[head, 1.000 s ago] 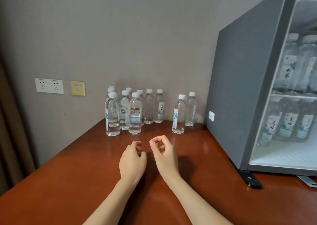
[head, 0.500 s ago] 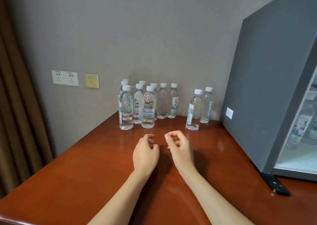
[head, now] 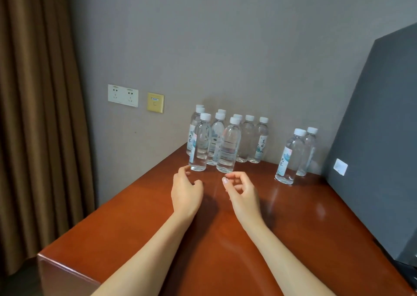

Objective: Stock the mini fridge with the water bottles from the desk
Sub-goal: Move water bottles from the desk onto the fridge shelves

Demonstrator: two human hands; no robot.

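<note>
Several clear water bottles with white caps stand in a cluster at the back of the red-brown desk, near the wall. Two more bottles stand apart to the right, close to the grey mini fridge, of which only the side wall shows. My left hand hovers just in front of the nearest left bottle, fingers curled and apart, holding nothing. My right hand is beside it, thumb and fingers loosely curved, empty, just short of the front middle bottle.
A brown curtain hangs at the left. A white double socket and a yellow wall plate sit on the grey wall above the desk's back left corner. The desk's front left corner is in view.
The view has swung left, so the fridge's open interior has left the frame. Both hands have moved forward, closer to the bottle cluster.
</note>
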